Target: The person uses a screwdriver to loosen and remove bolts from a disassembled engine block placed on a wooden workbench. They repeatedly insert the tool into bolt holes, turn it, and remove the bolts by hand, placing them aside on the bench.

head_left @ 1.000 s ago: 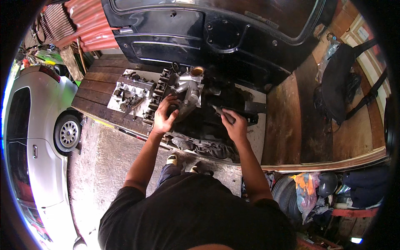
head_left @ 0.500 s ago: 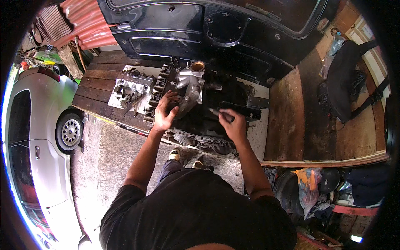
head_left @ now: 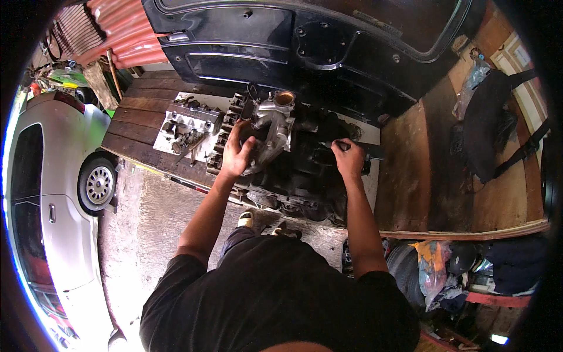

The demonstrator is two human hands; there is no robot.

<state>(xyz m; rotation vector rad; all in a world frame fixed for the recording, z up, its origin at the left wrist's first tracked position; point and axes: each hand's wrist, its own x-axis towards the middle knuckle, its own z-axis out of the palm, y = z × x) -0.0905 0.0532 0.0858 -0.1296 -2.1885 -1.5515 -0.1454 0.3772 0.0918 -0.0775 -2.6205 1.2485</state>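
Note:
A grey metal intake manifold (head_left: pixel 277 138) with a round brownish opening at its far end stands on a dark, greasy engine block (head_left: pixel 302 182). My left hand (head_left: pixel 236 157) is curled against the manifold's left side, thumb apart from the fingers, seeming to grip it; its fingertips are partly hidden. Over the right part of the engine, my right hand (head_left: pixel 350 158) pinches a slim, short tool (head_left: pixel 326 144) whose tip points left. Its exact kind is too small to make out. Beside my left hand lies a cylinder head (head_left: pixel 220 144) with a row of dark parts.
A silver valve cover (head_left: pixel 193 117) and loose metal parts lie on a white board at the left of the plank bench (head_left: pixel 138 108). Behind stands a black vehicle door panel (head_left: pixel 240 67). A black bag (head_left: pixel 487 129) rests at right; a silver car (head_left: pixel 64 217) is at far left.
My right hand has moved right and slightly away from me with the slim tool, its tip leaving the manifold's side. My left hand has shifted a little along the manifold's left side.

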